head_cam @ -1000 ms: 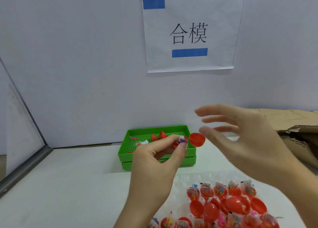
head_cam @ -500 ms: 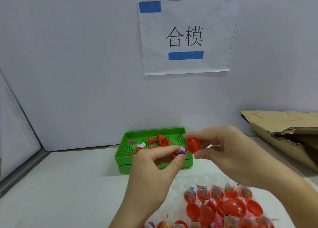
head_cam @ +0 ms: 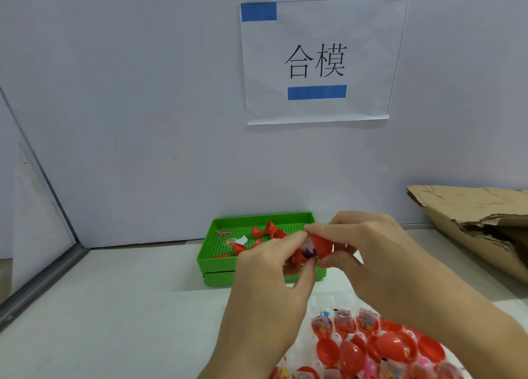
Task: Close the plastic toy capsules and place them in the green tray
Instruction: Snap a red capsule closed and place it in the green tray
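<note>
My left hand (head_cam: 271, 278) pinches the lower half of a red toy capsule (head_cam: 300, 257) with a purple-and-white toy showing in it. My right hand (head_cam: 368, 253) grips the red capsule cap (head_cam: 321, 245) and holds it against that half; the two hands meet in front of the green tray (head_cam: 217, 261). Several red capsule pieces (head_cam: 257, 231) and small toy bits lie in the tray. At the bottom right lies a pile of open red capsules and bagged toys (head_cam: 371, 347).
A torn cardboard box (head_cam: 471, 221) sits at the right by the wall. A paper sign (head_cam: 315, 60) hangs on the wall above the tray. A metal rail (head_cam: 43, 281) runs along the left edge of the white table.
My right hand came in from open to gripping the red cap, then pushed it onto the half in my left hand. Both hands now touch.
</note>
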### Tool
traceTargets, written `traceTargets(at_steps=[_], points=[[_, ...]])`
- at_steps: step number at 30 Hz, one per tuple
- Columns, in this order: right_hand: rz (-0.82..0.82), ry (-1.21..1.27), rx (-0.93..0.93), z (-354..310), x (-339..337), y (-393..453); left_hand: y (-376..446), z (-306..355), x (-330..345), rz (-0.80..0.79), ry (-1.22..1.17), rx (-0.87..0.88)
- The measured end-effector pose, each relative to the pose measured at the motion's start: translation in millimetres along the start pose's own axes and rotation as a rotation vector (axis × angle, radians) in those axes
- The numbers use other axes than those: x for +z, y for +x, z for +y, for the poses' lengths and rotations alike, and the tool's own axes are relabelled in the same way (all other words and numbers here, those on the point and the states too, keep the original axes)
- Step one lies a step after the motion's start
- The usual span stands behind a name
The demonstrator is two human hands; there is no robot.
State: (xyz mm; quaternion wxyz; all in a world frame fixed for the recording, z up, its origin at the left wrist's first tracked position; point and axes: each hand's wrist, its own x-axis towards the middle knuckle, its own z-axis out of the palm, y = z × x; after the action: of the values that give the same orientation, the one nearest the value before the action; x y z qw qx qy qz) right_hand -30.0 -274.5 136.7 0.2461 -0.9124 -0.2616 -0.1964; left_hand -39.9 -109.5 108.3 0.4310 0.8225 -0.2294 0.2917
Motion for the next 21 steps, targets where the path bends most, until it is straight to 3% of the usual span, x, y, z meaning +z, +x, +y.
traceTargets(at_steps=[7, 14, 21], points=[[0.051, 0.117, 0.018, 2, -4, 1, 2, -2, -5, 0.046, -0.075, -0.030], [0.013, 0.532, 0.145, 5, -8, 0, 5, -1, -12, -0.028, -0.317, -0.080], [0.031, 0.764, 0.111, 3, -6, -1, 6, 1, -17, -0.072, -0.513, -0.109]])
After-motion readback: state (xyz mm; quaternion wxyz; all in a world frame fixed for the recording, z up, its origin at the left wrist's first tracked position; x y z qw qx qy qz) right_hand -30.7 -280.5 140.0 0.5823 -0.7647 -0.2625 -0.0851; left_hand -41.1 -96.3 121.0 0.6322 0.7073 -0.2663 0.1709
